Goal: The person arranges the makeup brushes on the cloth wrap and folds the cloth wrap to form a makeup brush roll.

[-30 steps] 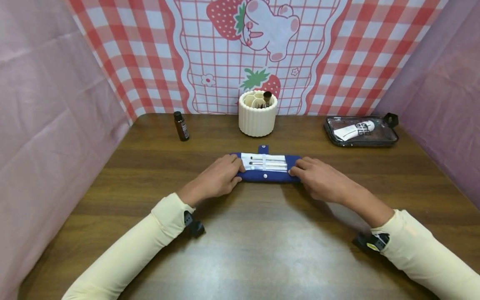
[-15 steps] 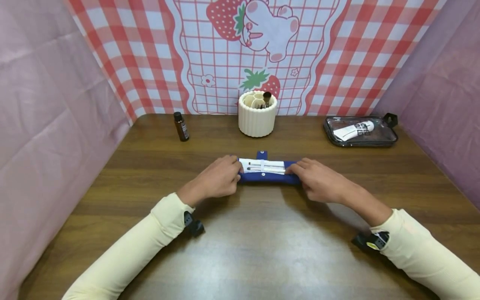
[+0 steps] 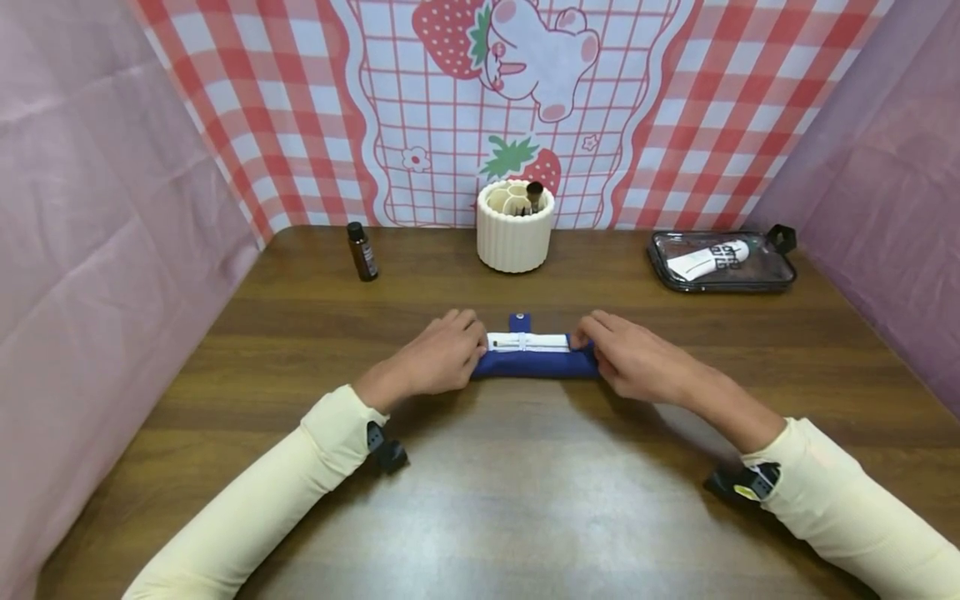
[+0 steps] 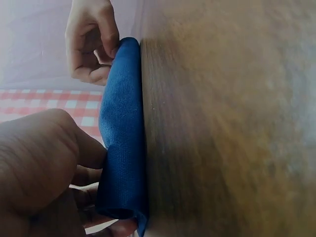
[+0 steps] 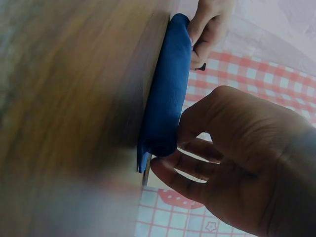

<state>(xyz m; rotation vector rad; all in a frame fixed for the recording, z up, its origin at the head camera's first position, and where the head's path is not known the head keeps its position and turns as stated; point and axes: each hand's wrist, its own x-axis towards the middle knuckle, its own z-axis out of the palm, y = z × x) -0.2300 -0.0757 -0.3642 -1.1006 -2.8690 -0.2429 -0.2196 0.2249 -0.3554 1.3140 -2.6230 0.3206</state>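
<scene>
A blue fabric brush roll lies partly rolled up between the two hands in the head view. Its white inner strip still shows, with a slim brush under a small band. A blue snap strap sticks out at the far side. My left hand grips the left end, thumb on the near side. At the right end, my right hand pinches the roll with thumb and fingers. Both wrist views show the rolled blue tube from its end, with fingertips against its far side.
Behind the roll stands a ribbed cream brush holder containing a dark-tipped brush. A small brown bottle is at the back left. At the back right lies a clear black-edged pouch with a white tube in it.
The brush roll has been turned over on itself toward me, so the white strip has narrowed and fewer brushes show. The near snap is now out of sight, and the strap has come nearer.
</scene>
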